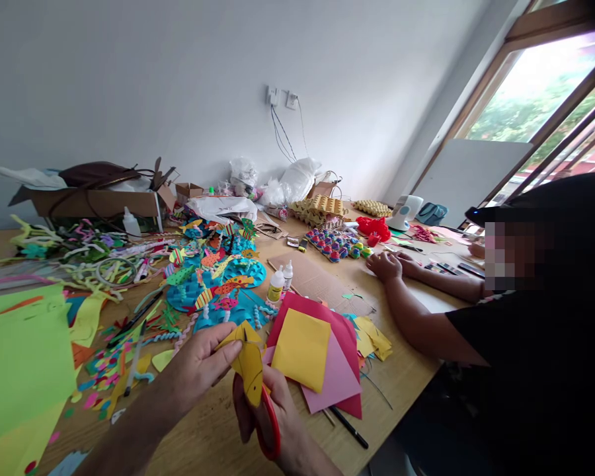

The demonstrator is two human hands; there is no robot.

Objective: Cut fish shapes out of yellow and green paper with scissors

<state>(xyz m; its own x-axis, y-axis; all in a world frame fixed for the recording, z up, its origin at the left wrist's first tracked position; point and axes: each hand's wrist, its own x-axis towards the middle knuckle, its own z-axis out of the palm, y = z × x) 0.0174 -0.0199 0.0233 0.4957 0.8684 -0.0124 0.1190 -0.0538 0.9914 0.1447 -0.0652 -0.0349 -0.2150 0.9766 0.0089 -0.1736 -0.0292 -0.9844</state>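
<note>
My left hand (211,360) pinches a small piece of yellow paper (250,370) between thumb and fingers, with dark lines drawn on it. My right hand (277,410) is closed round the red-handled scissors (272,433) just below. The paper hides most of the blades, so whether they are open cannot be seen. Beside my right hand lies a folded yellow sheet (302,347) on top of pink paper (334,373) and red paper (297,307). Paper fish (233,285) in several colours stand on blue painted egg-carton pieces (248,271) beyond my hands.
Two white glue bottles (276,285) stand behind the papers. Green sheets (24,370), paper scraps (104,370) and a pen (136,357) lie at left. A black pencil (348,426) lies near the front edge. A co-worker's forearms (411,311) rest on the table at right.
</note>
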